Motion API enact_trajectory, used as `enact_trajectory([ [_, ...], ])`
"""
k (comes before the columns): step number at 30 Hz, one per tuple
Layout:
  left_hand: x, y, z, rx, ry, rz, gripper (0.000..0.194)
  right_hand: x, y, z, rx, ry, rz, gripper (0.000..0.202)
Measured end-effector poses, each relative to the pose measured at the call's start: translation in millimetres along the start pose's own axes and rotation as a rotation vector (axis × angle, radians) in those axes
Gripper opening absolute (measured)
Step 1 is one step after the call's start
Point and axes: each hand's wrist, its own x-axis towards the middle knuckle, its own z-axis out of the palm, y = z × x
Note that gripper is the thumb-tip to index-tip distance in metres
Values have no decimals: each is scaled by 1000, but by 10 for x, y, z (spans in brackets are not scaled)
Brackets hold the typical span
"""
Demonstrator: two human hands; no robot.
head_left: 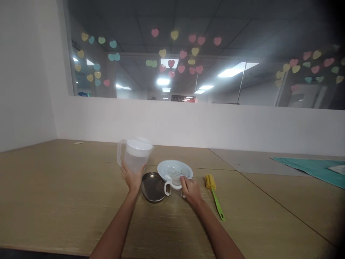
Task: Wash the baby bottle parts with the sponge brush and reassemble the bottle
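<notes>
My left hand (pixel 132 177) is wrapped round the lower part of a translucent plastic pitcher (pixel 136 158) with a white lid and a handle on its left. Below and right of that hand lies a round dark metal pan (pixel 153 187). My right hand (pixel 191 187) is closed at the rim of a small clear vessel with a white handle (pixel 167 187); what its fingers pinch there is too small to name. Behind that vessel a white plate (pixel 172 164) holds clear items that are hard to make out.
A yellow sponge brush (pixel 210 182) with a green handle lies right of my right hand. Farther right is a teal cloth (pixel 304 167). A small pale piece (pixel 78 142) lies at the back left. A white wall (pixel 188 126) with a window above bounds the wooden table (pixel 67 194).
</notes>
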Motion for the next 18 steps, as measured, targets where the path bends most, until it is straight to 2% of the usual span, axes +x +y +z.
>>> enact_trajectory([
  [4,-65,54,-13,156,-83,272,90,1,37,27,-26,64,-29,51],
  [7,-122,66,11,222,-167,417,88,-3,75,58,-31,110,-42,49],
  [10,-159,72,41,221,-203,447,89,-10,114,82,-30,129,-44,49],
  [14,-135,84,33,106,-170,460,99,-19,148,105,-33,157,-51,48],
  [18,-65,69,-27,8,-140,564,102,-21,154,115,-46,173,-63,48],
])
